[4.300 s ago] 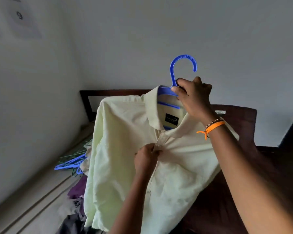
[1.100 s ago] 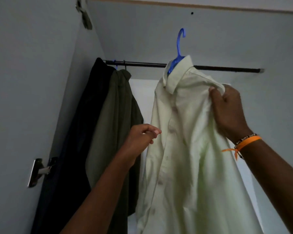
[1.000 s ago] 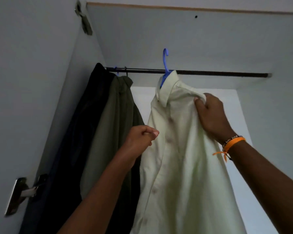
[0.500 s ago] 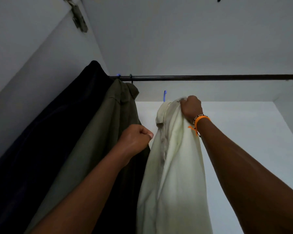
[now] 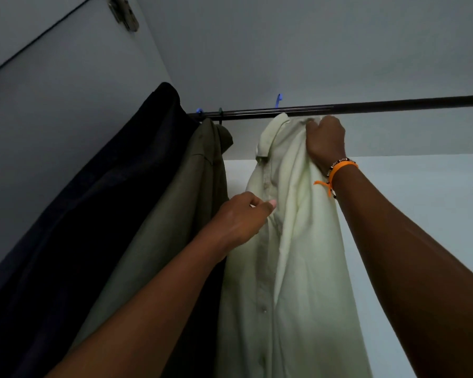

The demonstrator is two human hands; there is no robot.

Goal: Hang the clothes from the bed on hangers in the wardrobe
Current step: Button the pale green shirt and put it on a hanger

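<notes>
On the rod (image 5: 366,106), three garments are hanging: black (image 5: 99,208), olive (image 5: 180,214), pale shirt (image 5: 292,255). The right hand (image 5: 325,140) is gripping the shirt's shoulder; the left hand (image 5: 241,216) is pinching its placket.

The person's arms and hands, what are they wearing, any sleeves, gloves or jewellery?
Both forearms are bare: no sleeves and no gloves in view. The left hand and its wrist carry nothing. The wrist of the right hand wears an orange band with a knotted loose end, and beside it a thin beaded bracelet of light and dark beads.
</notes>
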